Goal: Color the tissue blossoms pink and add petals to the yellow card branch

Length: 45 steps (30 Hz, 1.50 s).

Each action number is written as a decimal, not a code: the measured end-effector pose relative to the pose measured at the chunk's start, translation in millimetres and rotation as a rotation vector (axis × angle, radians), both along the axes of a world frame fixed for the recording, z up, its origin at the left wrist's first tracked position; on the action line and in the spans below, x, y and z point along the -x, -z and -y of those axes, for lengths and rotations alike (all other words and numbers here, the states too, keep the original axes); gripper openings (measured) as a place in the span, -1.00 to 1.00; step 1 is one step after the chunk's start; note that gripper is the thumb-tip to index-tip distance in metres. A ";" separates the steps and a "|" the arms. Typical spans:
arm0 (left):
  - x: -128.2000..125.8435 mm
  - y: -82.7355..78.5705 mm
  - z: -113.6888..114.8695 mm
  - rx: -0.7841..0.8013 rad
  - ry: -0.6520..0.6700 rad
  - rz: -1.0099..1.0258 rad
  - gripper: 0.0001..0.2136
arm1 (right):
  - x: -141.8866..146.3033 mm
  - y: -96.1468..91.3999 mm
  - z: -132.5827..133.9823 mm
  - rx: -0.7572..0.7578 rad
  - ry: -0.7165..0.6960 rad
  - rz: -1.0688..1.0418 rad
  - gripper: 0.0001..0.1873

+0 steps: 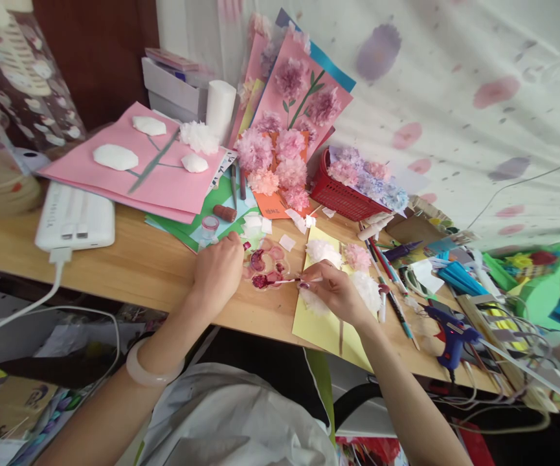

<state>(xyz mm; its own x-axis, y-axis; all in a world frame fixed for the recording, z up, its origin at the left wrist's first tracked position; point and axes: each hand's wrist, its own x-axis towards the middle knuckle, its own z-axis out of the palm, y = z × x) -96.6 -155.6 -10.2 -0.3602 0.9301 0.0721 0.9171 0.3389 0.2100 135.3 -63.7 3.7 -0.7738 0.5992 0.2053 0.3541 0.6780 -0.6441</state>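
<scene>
My right hand (331, 288) pinches a thin white cotton swab (287, 281). The swab's far end, dark red with paint, rests in a clear flower-shaped palette (284, 262) holding reddish paint. At the palette's left, my left hand (219, 272) is closed; a small dark red piece (246, 246) shows by its fingertips, and what it grips I cannot make out. Under my right hand lies a yellow sheet (318, 330) with a brown stem, white paper flowers (364, 291) and a pink flower (357, 257).
Behind stand pink cards (325, 77) with paper flowers and a red basket (342, 197) of flowers. A pink sheet (182, 188) lies back left, near a white power bank (76, 217). Brushes (391, 298) and a blue glue gun (449, 330) lie right.
</scene>
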 end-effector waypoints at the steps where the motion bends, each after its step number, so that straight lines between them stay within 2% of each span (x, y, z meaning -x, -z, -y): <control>1: -0.1 -0.4 0.1 0.002 0.001 -0.003 -0.71 | -0.9 0.3 -0.6 0.000 0.003 0.002 -0.87; 6: -0.7 -0.4 0.3 -0.003 0.007 -0.010 -0.70 | -6.2 0.6 -3.1 0.012 0.014 0.015 -0.88; 11: -0.9 -0.8 1.4 -0.008 0.007 -0.009 -0.71 | -6.7 -4.1 0.5 0.052 0.108 -0.074 -0.81; 16: -0.2 -0.7 1.7 -0.007 0.004 0.002 -0.72 | 11.1 -9.4 11.6 0.156 0.193 -0.097 -0.72; 21: 0.4 2.2 0.3 -0.030 0.004 -0.008 -0.70 | 34.4 -6.8 12.5 0.172 0.313 -0.087 -0.60; 28: 0.7 4.5 -0.3 -0.035 0.005 -0.008 -0.70 | 40.7 -0.6 5.9 0.254 0.332 -0.033 -0.58; 35: -0.2 4.1 0.0 -0.044 0.014 -0.013 -0.70 | 36.9 -0.4 5.1 0.329 0.278 0.001 -0.59; 45: 0.0 5.7 0.0 -0.067 0.016 -0.045 -0.70 | 32.7 -7.6 4.4 0.262 0.280 0.086 -0.61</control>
<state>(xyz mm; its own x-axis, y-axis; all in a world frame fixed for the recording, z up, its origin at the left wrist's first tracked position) -96.7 -155.6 -15.9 -0.3406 0.9281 0.1507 0.9313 0.3109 0.1901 102.6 -68.0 11.3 -0.5807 0.8130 -0.0415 0.5626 0.3640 -0.7423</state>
